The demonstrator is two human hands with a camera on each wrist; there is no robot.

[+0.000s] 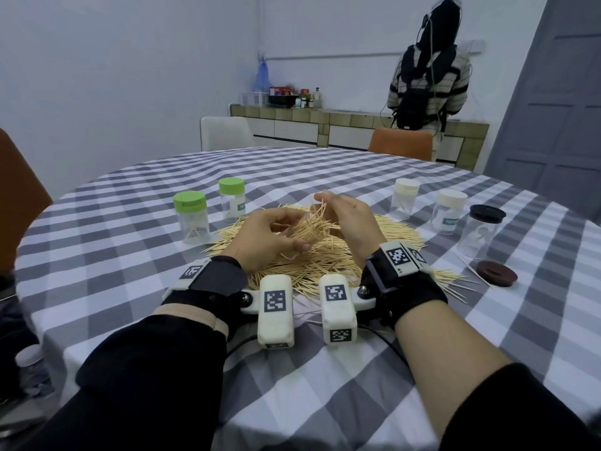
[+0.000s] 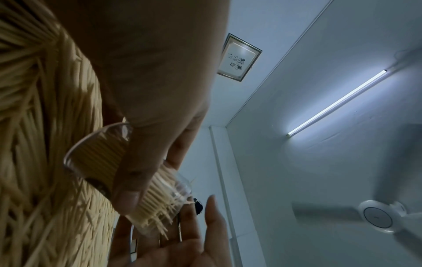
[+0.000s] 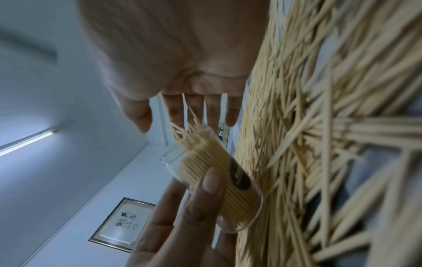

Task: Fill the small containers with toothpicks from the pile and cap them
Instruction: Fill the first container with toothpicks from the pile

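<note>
1. We see the left hand (image 1: pixel 266 237) gripping a clear plastic container (image 2: pixel 118 173) above the toothpick pile (image 1: pixel 328 255), its long axis tilted, mouth toward the right hand (image 1: pixel 349 219).
2. Container cylindrical, packed with thin pale wooden toothpicks (image 3: pixel 212 159), tips protruding.
3. Right hand: fingers straight, spread at the mouth, holding nothing.

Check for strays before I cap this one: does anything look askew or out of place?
Yes. Toothpicks splay crookedly past the mouth of the clear container in the left hand; a few loose toothpicks lie near the brown lid.
</note>
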